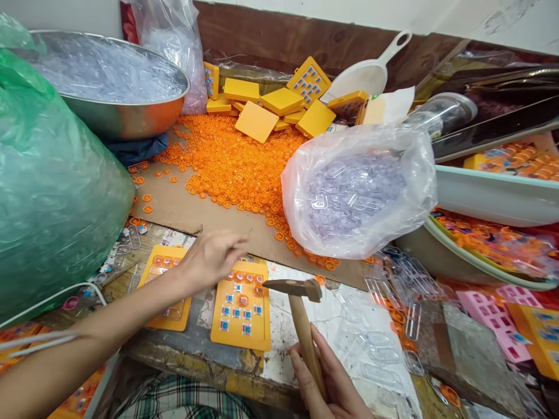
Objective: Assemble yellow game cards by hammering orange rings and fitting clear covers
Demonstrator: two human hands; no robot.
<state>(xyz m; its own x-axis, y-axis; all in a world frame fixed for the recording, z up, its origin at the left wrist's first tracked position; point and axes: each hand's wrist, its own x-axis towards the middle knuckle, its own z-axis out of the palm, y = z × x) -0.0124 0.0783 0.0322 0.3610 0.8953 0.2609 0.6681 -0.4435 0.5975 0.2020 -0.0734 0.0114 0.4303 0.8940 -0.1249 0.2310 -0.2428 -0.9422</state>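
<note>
My right hand point(327, 372) is wrapped round the wooden handle of a hammer point(301, 320), whose metal head points left beside a yellow board. That yellow board point(233, 339) lies flat on the worktop and carries small blue-and-white square pieces and several translucent orange caps. Above its upper left edge hovers my left hand point(213, 256), fingers drawn together in a pinch. Whatever is between them is hidden or too small to name. Under my left forearm, a second yellow board point(152, 250) is partly covered; orange caps and clear pieces show on it.
Behind the boards, a large heap of orange rings point(244, 169) spreads over cardboard. A plastic bag point(297, 174) of clear pieces sits to the right, and a metal bowl point(131, 99) and green bag point(61, 192) to the left. More yellow boards point(282, 100) are piled at the back.
</note>
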